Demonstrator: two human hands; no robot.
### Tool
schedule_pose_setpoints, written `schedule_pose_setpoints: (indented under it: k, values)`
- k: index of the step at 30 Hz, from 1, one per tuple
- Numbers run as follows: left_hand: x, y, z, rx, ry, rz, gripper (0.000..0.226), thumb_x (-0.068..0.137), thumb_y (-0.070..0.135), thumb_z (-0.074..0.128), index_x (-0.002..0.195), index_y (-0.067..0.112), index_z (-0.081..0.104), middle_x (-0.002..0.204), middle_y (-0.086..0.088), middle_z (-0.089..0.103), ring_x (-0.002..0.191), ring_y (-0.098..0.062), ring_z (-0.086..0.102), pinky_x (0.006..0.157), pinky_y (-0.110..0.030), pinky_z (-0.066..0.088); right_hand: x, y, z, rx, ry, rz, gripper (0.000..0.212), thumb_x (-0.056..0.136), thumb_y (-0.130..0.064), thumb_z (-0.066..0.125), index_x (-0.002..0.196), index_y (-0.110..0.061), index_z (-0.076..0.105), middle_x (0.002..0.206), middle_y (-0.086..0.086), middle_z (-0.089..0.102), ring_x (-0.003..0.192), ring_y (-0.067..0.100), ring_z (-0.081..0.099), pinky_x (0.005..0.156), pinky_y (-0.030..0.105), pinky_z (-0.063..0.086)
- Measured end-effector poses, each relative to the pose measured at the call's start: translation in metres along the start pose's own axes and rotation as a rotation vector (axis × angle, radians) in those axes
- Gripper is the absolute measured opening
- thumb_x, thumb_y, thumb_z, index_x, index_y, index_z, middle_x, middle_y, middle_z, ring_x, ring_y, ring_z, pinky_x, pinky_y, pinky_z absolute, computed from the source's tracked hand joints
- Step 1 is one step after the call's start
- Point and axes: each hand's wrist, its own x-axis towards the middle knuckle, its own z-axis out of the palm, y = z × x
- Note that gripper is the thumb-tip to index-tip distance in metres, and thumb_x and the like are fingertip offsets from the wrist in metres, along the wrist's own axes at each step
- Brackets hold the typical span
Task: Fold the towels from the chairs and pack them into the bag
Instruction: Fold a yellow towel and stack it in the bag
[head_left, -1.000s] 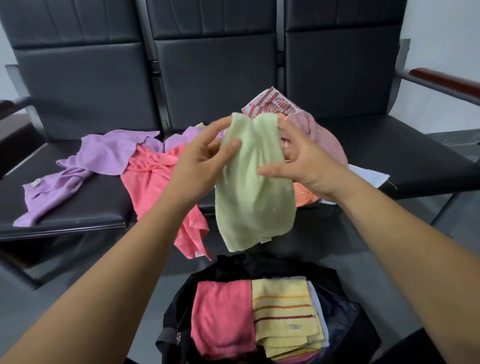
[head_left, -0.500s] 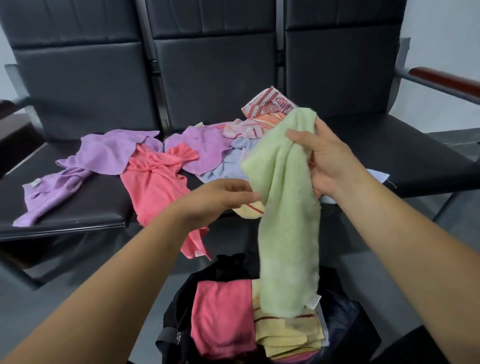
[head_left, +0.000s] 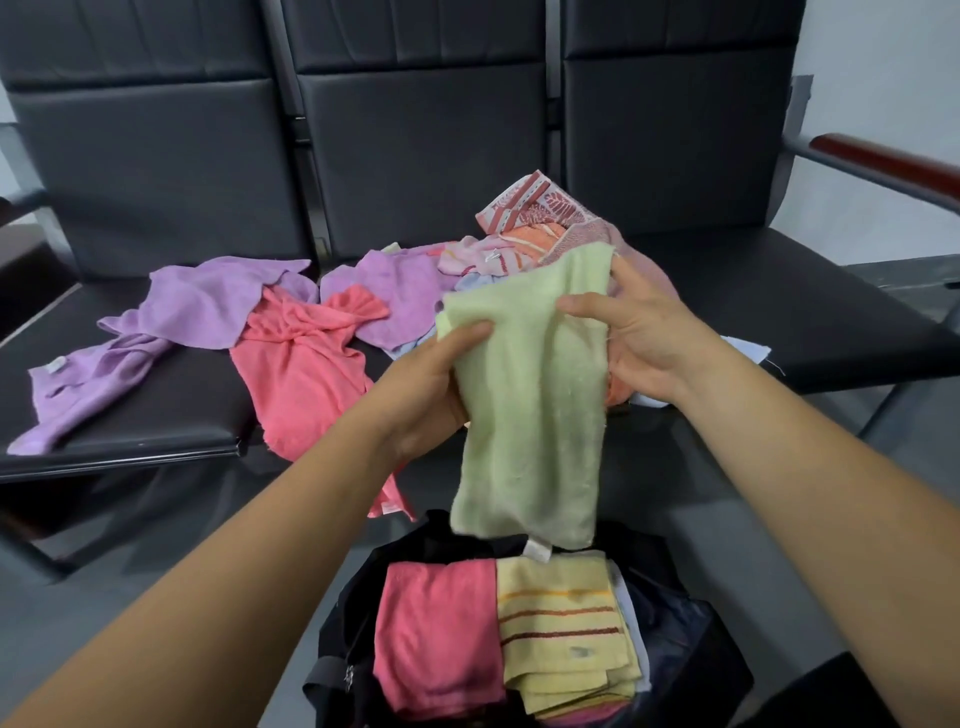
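Green towel (head_left: 535, 395) hangs lengthwise above the open bag (head_left: 343, 618), apparently raised to drape flat for its next fold. Left hand (head_left: 431, 384) pinches its upper left edge; right hand (head_left: 639, 338) grips the upper right. Folded towels (head_left: 436, 634) fill the bag; loose towels (head_left: 306, 374) lie on the chairs (head_left: 156, 415).

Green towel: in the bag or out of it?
Out. The left hand and right hand hold the green towel above the bag, its lower edge free.
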Motion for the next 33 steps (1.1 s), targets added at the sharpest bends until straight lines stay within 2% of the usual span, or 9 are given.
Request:
schedule_pose_setpoints:
  k: [5, 9, 13, 16, 20, 23, 25, 29, 33]
  values:
    - [-0.004, 0.015, 0.005, -0.291, 0.088, 0.018, 0.045, 0.103, 0.035, 0.05, 0.137, 0.008, 0.059, 0.13, -0.013, 0.068, 0.121, -0.028, 0.065, 0.099, -0.042, 0.052, -0.008, 0.014, 0.004, 0.031, -0.104, 0.222, 0.067, 0.087, -0.021, 0.073, 0.147, -0.027, 0.044, 0.12, 0.003, 0.071, 0.098, 0.024, 0.072, 0.076, 0.049, 0.06]
    - [-0.01, 0.029, -0.009, -0.308, 0.069, 0.038, 0.043, 0.099, 0.031, 0.054, 0.132, 0.004, 0.061, 0.128, -0.015, 0.068, 0.12, -0.028, 0.065, 0.104, -0.044, 0.05, -0.006, 0.022, 0.009, 0.108, -0.131, 0.236, 0.082, 0.082, -0.009, 0.077, 0.151, -0.025, 0.036, 0.113, 0.002, 0.075, 0.09, 0.022, 0.073, 0.076, 0.043, 0.06]
    - [-0.011, 0.035, -0.029, 0.062, 0.13, 0.13, 0.036, 0.093, -0.003, 0.057, 0.129, -0.004, 0.057, 0.116, -0.021, 0.071, 0.105, -0.031, 0.072, 0.086, -0.045, 0.061, -0.005, 0.018, 0.009, -0.105, -0.002, 0.027, 0.061, 0.086, 0.005, 0.071, 0.136, -0.027, 0.055, 0.103, 0.001, 0.078, 0.096, 0.02, 0.073, 0.09, 0.042, 0.057]
    - [-0.013, 0.034, -0.041, 0.405, 0.131, 0.146, 0.042, 0.089, 0.009, 0.069, 0.126, -0.005, 0.058, 0.122, -0.029, 0.066, 0.113, -0.049, 0.063, 0.096, -0.066, 0.047, -0.004, 0.017, 0.007, -0.236, 0.117, -0.094, 0.057, 0.084, 0.006, 0.073, 0.134, -0.021, 0.061, 0.095, 0.002, 0.079, 0.09, 0.014, 0.075, 0.079, 0.032, 0.06]
    - [-0.016, 0.034, -0.043, 0.714, 0.252, 0.241, 0.022, 0.093, 0.017, 0.072, 0.111, 0.004, 0.07, 0.105, -0.011, 0.077, 0.092, -0.024, 0.074, 0.076, -0.033, 0.059, -0.005, 0.016, 0.01, -0.255, 0.132, -0.166, 0.049, 0.087, 0.004, 0.07, 0.129, -0.022, 0.067, 0.098, 0.002, 0.079, 0.094, 0.017, 0.075, 0.083, 0.035, 0.06]
    - [-0.016, 0.037, -0.045, 0.838, 0.338, 0.258, 0.024, 0.087, 0.032, 0.078, 0.096, 0.011, 0.075, 0.087, -0.002, 0.077, 0.076, -0.016, 0.073, 0.071, -0.035, 0.058, -0.002, 0.017, 0.012, -0.224, 0.152, -0.164, 0.04, 0.089, 0.006, 0.067, 0.117, -0.023, 0.071, 0.091, -0.002, 0.078, 0.088, 0.018, 0.074, 0.079, 0.04, 0.06]
    - [-0.015, 0.037, -0.046, 0.765, 0.368, 0.211, 0.028, 0.088, 0.035, 0.077, 0.098, 0.009, 0.076, 0.095, -0.011, 0.078, 0.084, -0.026, 0.074, 0.078, -0.045, 0.061, 0.001, 0.019, 0.013, -0.21, 0.188, -0.149, 0.03, 0.09, 0.005, 0.067, 0.108, -0.019, 0.072, 0.092, 0.002, 0.076, 0.087, 0.021, 0.073, 0.077, 0.038, 0.061]
    - [-0.014, 0.031, -0.036, 0.359, 0.332, 0.103, 0.022, 0.095, 0.027, 0.067, 0.109, 0.011, 0.071, 0.098, -0.005, 0.078, 0.088, -0.023, 0.072, 0.076, -0.038, 0.062, 0.005, 0.02, 0.01, 0.018, 0.076, 0.047, 0.03, 0.089, 0.003, 0.068, 0.119, 0.004, 0.064, 0.102, 0.016, 0.072, 0.089, 0.024, 0.071, 0.073, 0.03, 0.061]
    - [-0.011, 0.03, -0.033, 0.173, 0.331, 0.025, 0.025, 0.097, 0.026, 0.064, 0.114, 0.008, 0.069, 0.1, -0.006, 0.077, 0.087, -0.02, 0.072, 0.08, -0.036, 0.059, 0.002, 0.021, 0.004, -0.317, -0.086, 0.11, 0.041, 0.08, 0.01, 0.074, 0.119, 0.002, 0.068, 0.112, 0.016, 0.073, 0.096, 0.021, 0.072, 0.082, 0.029, 0.059]
